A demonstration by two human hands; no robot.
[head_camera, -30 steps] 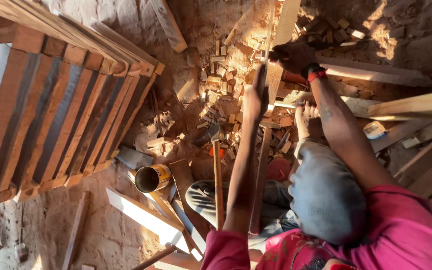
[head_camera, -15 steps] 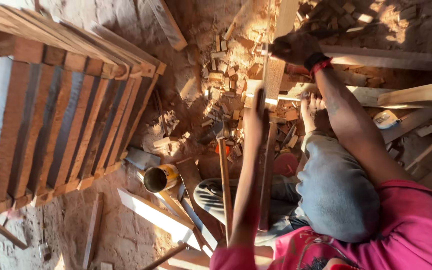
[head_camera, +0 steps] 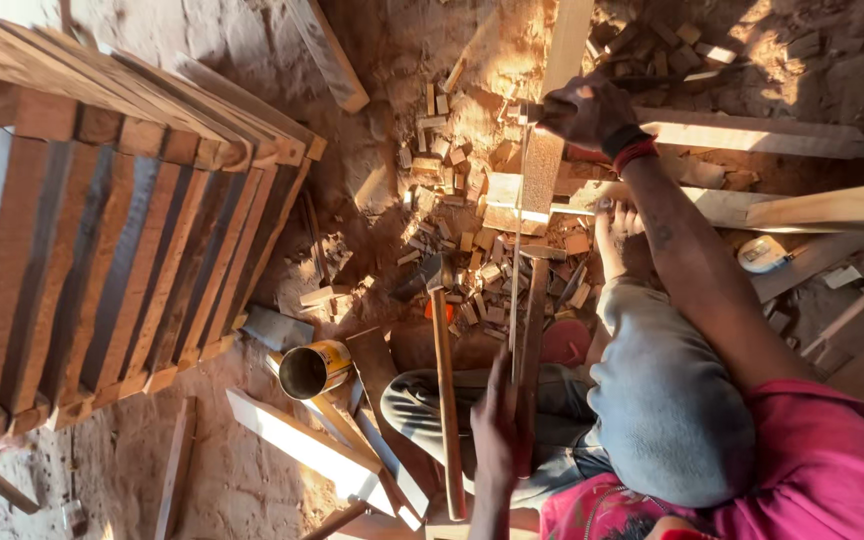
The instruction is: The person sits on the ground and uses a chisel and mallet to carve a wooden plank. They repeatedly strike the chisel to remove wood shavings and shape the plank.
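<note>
My right hand [head_camera: 592,110], with a red band at the wrist, is closed on the dark handle of a saw whose thin blade [head_camera: 518,240] runs edge-on back toward me. The hand sits over a pale upright plank [head_camera: 547,150] at the top middle. My left hand [head_camera: 497,420] lies low in the picture against a long narrow wooden strip [head_camera: 534,330], gripping its near end above my lap. My bare foot [head_camera: 620,235] rests on the boards beside the strip.
A hammer [head_camera: 442,390] with a wooden handle lies left of the strip. An open tin can [head_camera: 314,368] lies on the dirt. A large slatted wooden frame [head_camera: 102,250] fills the left. Several small offcuts [head_camera: 447,170] litter the ground. Planks [head_camera: 762,135] and a tape measure [head_camera: 762,255] lie on the right.
My left hand has slid down the wooden strip from near the plank toward my lap. My right hand stays at the plank with the saw.
</note>
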